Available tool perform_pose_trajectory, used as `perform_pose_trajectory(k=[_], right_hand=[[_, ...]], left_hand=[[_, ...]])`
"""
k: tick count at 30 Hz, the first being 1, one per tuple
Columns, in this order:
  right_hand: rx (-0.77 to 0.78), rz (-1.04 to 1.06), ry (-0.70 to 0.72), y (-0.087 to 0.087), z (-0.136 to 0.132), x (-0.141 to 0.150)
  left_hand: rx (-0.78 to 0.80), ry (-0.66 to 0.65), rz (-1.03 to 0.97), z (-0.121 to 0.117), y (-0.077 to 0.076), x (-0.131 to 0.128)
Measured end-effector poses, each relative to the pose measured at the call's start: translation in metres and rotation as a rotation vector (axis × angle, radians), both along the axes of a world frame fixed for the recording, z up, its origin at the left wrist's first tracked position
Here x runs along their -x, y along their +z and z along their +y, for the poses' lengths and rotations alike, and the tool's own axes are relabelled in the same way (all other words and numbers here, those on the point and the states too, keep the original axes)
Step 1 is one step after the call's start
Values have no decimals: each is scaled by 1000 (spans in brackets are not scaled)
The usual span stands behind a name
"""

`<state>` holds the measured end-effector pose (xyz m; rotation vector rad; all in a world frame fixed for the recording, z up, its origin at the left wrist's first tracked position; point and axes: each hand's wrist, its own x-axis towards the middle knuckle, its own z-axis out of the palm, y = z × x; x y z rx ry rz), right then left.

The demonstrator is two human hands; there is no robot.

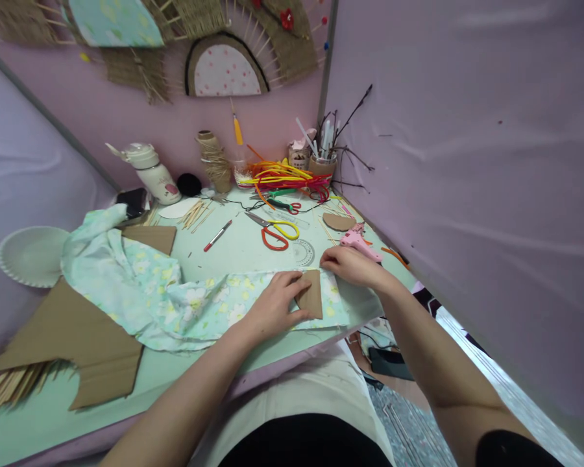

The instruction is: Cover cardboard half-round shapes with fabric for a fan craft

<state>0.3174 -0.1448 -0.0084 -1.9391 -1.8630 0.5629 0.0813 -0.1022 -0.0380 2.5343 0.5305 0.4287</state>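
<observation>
A small brown cardboard piece (313, 296) lies on the floral light-green fabric (141, 285) near the table's front edge. My left hand (272, 305) rests on the fabric with thumb and fingers pinching the cardboard piece's left side. My right hand (345, 263) is closed just beyond the piece's upper right corner, fingertips pressed on the fabric there; whether it holds anything is hidden. A pink glue gun (359, 243) lies just behind my right hand.
Orange-and-yellow scissors (275, 230), a red craft knife (217, 235), wooden sticks (194, 214), coloured tubing (282, 176), a twine spool (214, 162) and a bottle (153, 172) sit further back. Large cardboard sheets (78, 344) and a paper plate (29, 255) lie left. Pink walls close in.
</observation>
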Motion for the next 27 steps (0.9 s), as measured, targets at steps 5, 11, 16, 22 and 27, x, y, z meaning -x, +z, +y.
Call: perform_pose_trajectory(k=[5, 11, 16, 22, 27], right_hand=[[-50, 15, 34, -6, -16, -16], [-166, 68, -35, -28, -30, -5], [-268, 38, -116, -37, -29, 10], [-356, -50, -122, -36, -29, 16], [-394, -67, -130, -35, -31, 19]], left_hand=[[-31, -7, -6, 0, -2, 0], [-34, -2, -16, 0, -3, 0], [-42, -11, -5, -1, -1, 1], [-26, -4, -14, 0, 0, 2], [-13, -20, -20, -1, 0, 2]])
